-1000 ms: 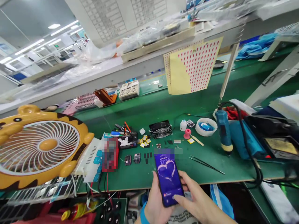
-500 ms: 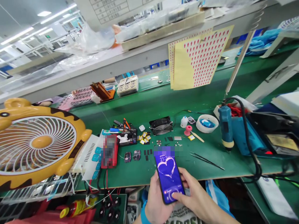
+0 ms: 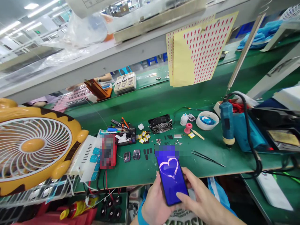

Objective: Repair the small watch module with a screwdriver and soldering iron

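A smartphone (image 3: 173, 178) with a heart drawing on a blue-purple screen is held upright over the front edge of the green bench. My left hand (image 3: 156, 200), with a blue band at the wrist, is closed round its left side and lower back. My right hand (image 3: 197, 193) grips the right edge, its thumb lying on the lower screen. Beyond the phone lie small dark pieces (image 3: 147, 153), two small clear-and-black parts (image 3: 136, 154) and several yellow-edged square pieces (image 3: 143, 137). Black tweezers (image 3: 208, 158) rest to the right.
An orange animal-shaped fan (image 3: 35, 145) and a red multimeter (image 3: 109, 151) stand left. A black cooling fan (image 3: 160, 123), a white round dish (image 3: 207, 120) and a pink spool (image 3: 187, 128) sit farther back. A blue electric screwdriver (image 3: 227, 122) hangs right. Yellow arrow-sticker sheets (image 3: 201, 51) hang overhead.
The clock and lower icons have gone from the phone's screen, leaving the heart picture. My right thumb has shifted slightly right on the glass. The camera view has tilted a little.
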